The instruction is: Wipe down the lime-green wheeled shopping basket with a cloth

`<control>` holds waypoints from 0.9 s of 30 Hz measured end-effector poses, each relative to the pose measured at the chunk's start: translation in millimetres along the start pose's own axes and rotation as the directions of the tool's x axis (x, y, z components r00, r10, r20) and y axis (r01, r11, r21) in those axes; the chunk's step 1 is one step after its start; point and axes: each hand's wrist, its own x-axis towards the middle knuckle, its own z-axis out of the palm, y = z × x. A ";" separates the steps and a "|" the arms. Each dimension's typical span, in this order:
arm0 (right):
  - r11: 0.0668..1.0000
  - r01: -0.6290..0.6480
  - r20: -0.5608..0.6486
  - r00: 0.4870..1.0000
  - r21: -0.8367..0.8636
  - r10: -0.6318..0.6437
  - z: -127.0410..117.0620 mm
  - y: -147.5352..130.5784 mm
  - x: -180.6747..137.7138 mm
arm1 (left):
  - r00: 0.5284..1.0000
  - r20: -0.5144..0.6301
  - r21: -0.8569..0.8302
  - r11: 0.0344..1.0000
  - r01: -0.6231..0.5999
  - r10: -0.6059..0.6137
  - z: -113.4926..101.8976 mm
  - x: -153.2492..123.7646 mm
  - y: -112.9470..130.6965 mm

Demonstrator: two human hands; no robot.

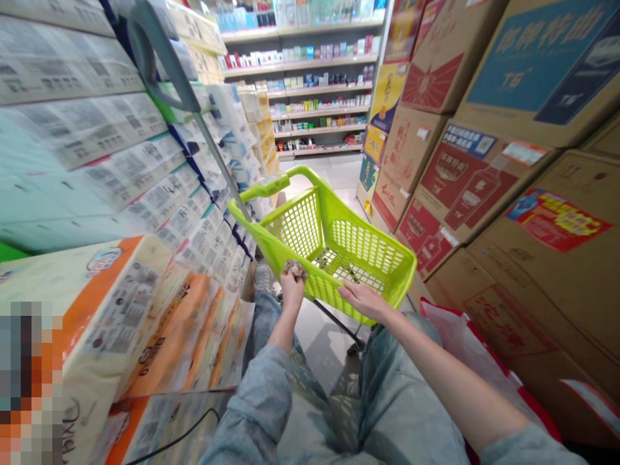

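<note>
**Green basket tipped and braced between both hands**

The left hand (292,287) is seen clenched around a crumpled wad (294,267), apparently cloth, though its material cannot be made out for certain. The wad is pressed right onto the near rim of the green basket (296,226), so the fist is closed tight to keep it bunched against the plastic.

The right hand (364,299) is laid flat just beside it, fingers spread and touching the basket's near wall. That open palm is probably there as a brace, so that the basket is kept from sliding away under the left hand's pressure.

The basket is held tilted, with its open mouth turned toward both hands and its lower edge near the floor (324,342). Its grey pull handle (162,58) is leaned up and away to the left, well clear of the hands.

Beyond the left hand, stacked tissue packs (121,310) are ranged. Beyond the right, cardboard cartons (533,271) are piled, with a red-edged bag (465,342) close under the right forearm.
</note>
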 end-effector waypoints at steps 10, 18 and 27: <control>1.000 0.008 -0.014 1.000 -0.030 -0.009 -1.3 9.2 0.5 | 0.986 -0.011 -0.125 0.979 -0.164 0.164 8.3 -32.5 19.4; 0.999 0.033 -0.003 0.999 -0.028 -0.033 -7.7 15.5 0.0 | 0.893 0.092 -0.097 0.896 -0.433 0.441 -13.1 -65.1 36.0; 0.997 0.067 0.008 0.998 0.033 -0.067 -9.9 14.6 -5.7 | 0.788 0.394 0.494 0.614 -0.615 0.473 -50.2 -10.3 47.6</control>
